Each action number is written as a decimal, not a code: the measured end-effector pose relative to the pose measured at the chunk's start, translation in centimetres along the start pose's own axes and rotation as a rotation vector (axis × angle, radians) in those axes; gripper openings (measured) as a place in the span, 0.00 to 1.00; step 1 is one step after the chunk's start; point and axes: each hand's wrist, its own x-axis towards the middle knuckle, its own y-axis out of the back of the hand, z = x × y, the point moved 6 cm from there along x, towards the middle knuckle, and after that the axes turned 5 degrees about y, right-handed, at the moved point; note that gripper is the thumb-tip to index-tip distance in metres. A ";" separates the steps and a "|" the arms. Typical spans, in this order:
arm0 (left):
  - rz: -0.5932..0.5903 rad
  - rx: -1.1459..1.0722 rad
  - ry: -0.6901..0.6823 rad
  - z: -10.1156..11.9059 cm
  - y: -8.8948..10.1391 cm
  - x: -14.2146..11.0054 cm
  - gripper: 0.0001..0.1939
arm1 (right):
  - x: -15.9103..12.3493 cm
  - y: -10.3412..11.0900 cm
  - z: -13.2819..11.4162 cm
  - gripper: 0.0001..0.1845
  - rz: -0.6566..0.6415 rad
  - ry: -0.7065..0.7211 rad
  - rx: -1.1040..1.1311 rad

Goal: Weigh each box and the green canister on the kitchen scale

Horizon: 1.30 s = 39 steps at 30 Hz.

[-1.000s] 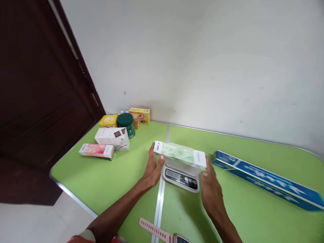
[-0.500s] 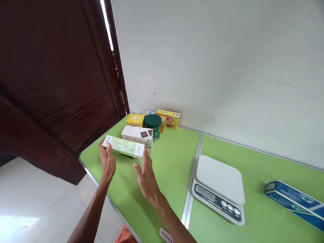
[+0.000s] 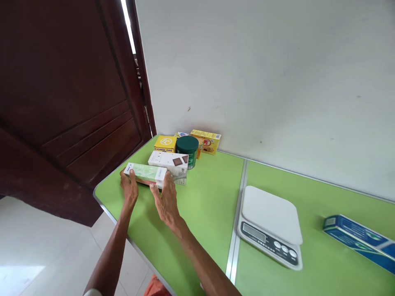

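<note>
A long white and light-green box (image 3: pixel 145 172) is held between my two hands at the near left of the table. My left hand (image 3: pixel 128 188) grips its left end, thumb on the near side. At the right end, my right hand (image 3: pixel 167 199) presses with its fingers, the thumb toward the front. Something dark shows under the box's near edge; whether it is a shadow or another thing I cannot tell. Just behind stands a white box with brown squares pictured on it (image 3: pixel 166 158).
Beyond are a yellow box (image 3: pixel 165 144), a green lidded tub (image 3: pixel 187 150) and a yellow biscuit box (image 3: pixel 207 142) near the wall. A white kitchen scale (image 3: pixel 271 213) sits past the table's metal seam (image 3: pixel 239 218). Farther right lies a blue box (image 3: pixel 359 238).
My right hand has moved left and now meets the right end of the green and white box. The box has turned slightly and sits closer to the white box. The view has shifted a little.
</note>
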 end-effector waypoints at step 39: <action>-1.298 -0.055 -0.106 24.8 -28.4 -42.2 0.50 | -29.9 50.0 14.3 0.57 1.426 -0.361 -0.453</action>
